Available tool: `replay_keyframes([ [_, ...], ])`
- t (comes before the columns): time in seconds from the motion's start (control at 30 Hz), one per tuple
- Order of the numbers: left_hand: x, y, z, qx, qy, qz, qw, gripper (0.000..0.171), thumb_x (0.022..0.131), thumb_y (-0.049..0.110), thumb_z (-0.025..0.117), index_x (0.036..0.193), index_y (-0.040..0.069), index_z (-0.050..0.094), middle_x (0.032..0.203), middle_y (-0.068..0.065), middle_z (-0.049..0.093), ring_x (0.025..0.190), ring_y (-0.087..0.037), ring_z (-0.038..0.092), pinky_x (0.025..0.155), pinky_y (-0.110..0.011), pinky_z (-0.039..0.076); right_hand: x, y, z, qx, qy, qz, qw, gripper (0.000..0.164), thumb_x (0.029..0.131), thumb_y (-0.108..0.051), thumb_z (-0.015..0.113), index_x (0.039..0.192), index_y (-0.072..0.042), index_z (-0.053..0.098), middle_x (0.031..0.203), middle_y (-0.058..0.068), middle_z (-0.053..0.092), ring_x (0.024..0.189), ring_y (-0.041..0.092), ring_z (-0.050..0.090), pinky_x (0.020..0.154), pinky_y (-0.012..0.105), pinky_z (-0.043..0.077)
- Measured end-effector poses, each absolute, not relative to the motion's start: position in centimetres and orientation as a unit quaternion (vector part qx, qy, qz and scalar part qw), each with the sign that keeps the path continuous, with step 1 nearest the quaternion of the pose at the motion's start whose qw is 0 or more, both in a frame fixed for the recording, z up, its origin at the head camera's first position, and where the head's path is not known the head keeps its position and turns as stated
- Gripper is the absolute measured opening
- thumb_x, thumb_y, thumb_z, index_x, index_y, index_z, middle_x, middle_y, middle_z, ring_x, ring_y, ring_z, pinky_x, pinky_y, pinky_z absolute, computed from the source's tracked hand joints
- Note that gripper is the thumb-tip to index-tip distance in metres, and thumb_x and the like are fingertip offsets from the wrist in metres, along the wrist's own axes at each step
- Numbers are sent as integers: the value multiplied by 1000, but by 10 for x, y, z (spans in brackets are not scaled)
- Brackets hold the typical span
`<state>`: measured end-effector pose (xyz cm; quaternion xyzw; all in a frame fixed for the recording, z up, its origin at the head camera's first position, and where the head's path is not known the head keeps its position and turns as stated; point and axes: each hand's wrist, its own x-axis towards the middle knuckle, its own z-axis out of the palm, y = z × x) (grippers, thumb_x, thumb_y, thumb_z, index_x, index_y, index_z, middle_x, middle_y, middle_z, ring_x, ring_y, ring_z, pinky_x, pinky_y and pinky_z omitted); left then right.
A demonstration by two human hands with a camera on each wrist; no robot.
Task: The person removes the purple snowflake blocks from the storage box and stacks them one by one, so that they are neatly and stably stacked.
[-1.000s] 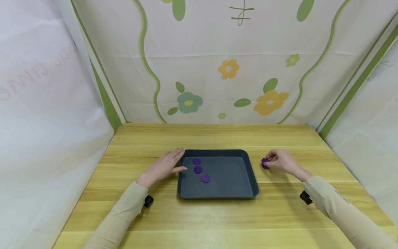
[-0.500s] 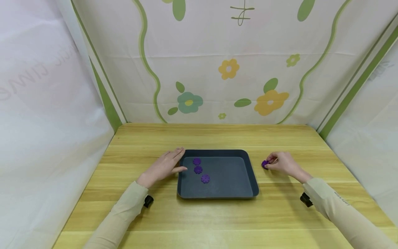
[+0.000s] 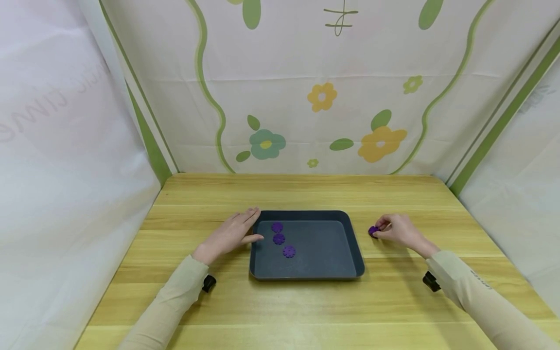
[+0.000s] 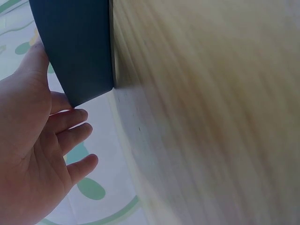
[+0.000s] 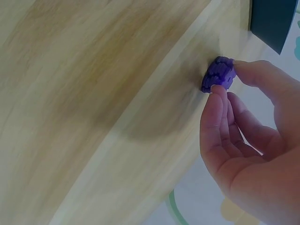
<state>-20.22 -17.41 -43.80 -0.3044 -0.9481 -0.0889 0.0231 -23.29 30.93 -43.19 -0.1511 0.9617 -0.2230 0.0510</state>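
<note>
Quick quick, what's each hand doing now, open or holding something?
Left hand: open, touching the left edge of the dark tray.
Right hand: closed, pinching a small purple stack between fingers and thumb.

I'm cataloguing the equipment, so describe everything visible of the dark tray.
The tray is dark blue-grey and rectangular, with rounded corners, low walls and a flat, slightly lighter floor; it looks smooth, though whether metal or plastic I cannot tell. It lies flat on the wooden table, open side up. The left hand touches it at its far left corner. Three purple notched discs lie on the floor's left part.
</note>
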Motion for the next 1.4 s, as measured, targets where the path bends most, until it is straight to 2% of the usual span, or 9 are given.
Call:
replay_keyframes([
  [0.17, -202, -174, -438, -305, -948, -92, 25, 79, 97, 52, 54, 154, 1, 33, 158, -18, 37, 145, -32, 41, 117, -53, 38, -233, 309, -432, -149, 962, -222, 53, 25, 83, -18, 80, 96, 2, 71, 87, 12, 73, 75, 18, 68, 66, 32, 57],
  [0.63, -201, -173, -438, -304, -947, -98, 26, 79, 97, 52, 55, 153, 1, 35, 157, -19, 38, 144, -33, 42, 117, -52, 38, -231, 308, -429, -149, 962, -223, 53, 23, 82, -18, 80, 93, 1, 71, 85, 9, 73, 73, 15, 67, 64, 25, 53],
  [1.0, -202, -174, -438, -306, -947, -96, 28, 79, 97, 52, 55, 153, 0, 34, 157, -19, 38, 144, -33, 42, 117, -51, 39, -230, 307, -429, -146, 962, -223, 58, 24, 83, -18, 79, 94, 1, 71, 87, 11, 73, 75, 17, 67, 64, 30, 56],
  [1.4, -203, -175, -439, -311, -945, -95, 37, 78, 97, 50, 56, 152, 0, 35, 156, -19, 39, 143, -33, 43, 115, -52, 40, -229, 309, -426, -143, 958, -240, 64, 23, 85, -18, 78, 96, 1, 70, 89, 12, 72, 77, 19, 68, 64, 28, 56],
])
